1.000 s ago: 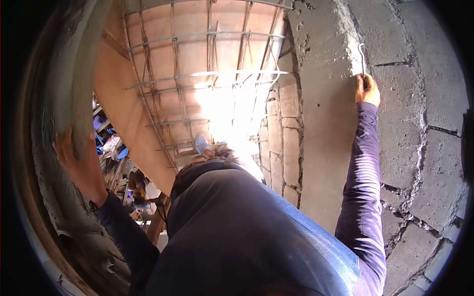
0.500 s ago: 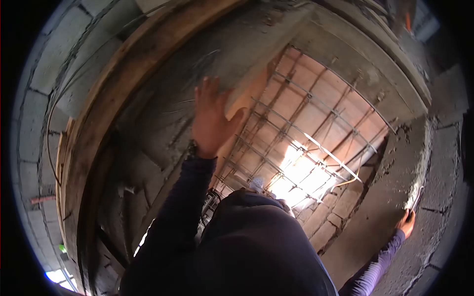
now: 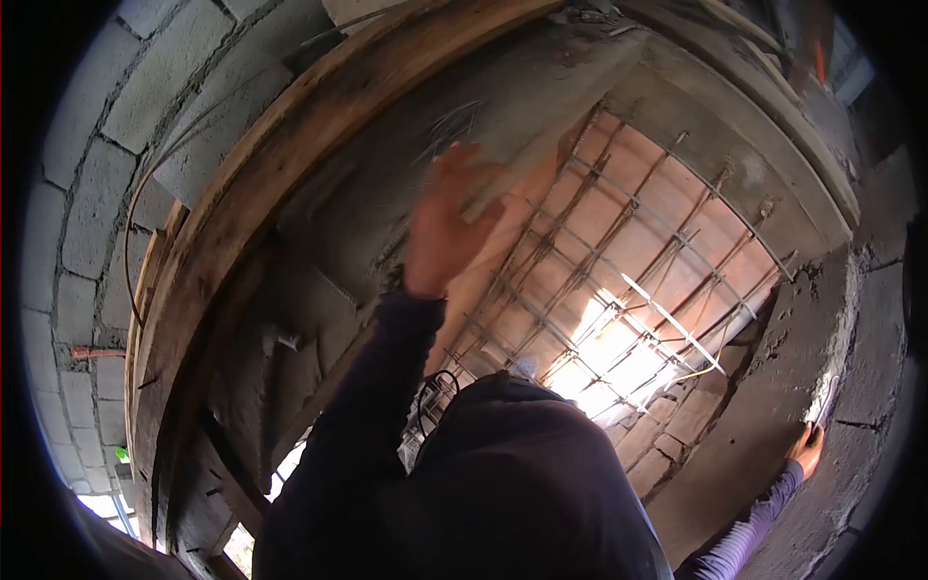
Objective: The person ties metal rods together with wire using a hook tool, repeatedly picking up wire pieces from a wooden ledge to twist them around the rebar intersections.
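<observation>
L hand (image 3: pixel 449 230): raised, fingers wide; contact w/ concrete (image 3: pixel 527 101) unclear
R hand (image 3: pixel 803 450): fingers closed on thin tool (image 3: pixel 826 399), at wall (image 3: pixel 739 469)
Rebar grid (image 3: pixel 634 204): btwn hands

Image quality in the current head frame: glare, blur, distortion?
Head view: glare blows out part of the scene at the lower rebar grid; head view: left hand looks motion-blurred; head view: wide-angle distortion bows the wooden beam, with black corners; head view: slim tool in the right hand too small to make out clearly.
</observation>
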Action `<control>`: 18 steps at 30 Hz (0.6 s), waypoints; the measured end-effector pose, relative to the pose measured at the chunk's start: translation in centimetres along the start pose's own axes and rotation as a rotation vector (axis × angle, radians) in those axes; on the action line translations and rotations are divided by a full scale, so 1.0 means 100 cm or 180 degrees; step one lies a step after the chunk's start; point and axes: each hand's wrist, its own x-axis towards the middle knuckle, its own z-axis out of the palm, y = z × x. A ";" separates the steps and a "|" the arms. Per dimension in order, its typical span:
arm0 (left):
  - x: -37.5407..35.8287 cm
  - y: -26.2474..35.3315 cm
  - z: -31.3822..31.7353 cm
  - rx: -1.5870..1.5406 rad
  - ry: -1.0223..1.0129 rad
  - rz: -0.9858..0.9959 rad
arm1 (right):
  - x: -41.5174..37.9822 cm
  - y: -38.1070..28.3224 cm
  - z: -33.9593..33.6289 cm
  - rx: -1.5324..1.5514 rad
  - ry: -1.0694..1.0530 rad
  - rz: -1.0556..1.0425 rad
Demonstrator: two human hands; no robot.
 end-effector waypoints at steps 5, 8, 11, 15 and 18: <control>0.041 0.018 -0.075 -0.0073 -0.0316 -0.0397 | -0.005 -0.013 -0.007 0.0017 -0.0101 0.0173; 0.054 0.002 -0.097 0.0378 -0.0652 -0.0697 | -0.014 -0.041 -0.024 -0.0178 -0.0124 0.0316; 0.042 -0.041 -0.098 0.1654 -0.1159 -0.0285 | -0.006 -0.024 -0.015 0.0175 -0.0260 0.0209; 0.015 -0.092 -0.092 0.1719 -0.1358 -0.0149 | 0.001 -0.006 -0.003 0.0260 -0.0259 0.0168; 0.004 -0.097 -0.088 0.1753 -0.1239 -0.0114 | 0.002 0.000 -0.003 0.0222 -0.0224 0.0057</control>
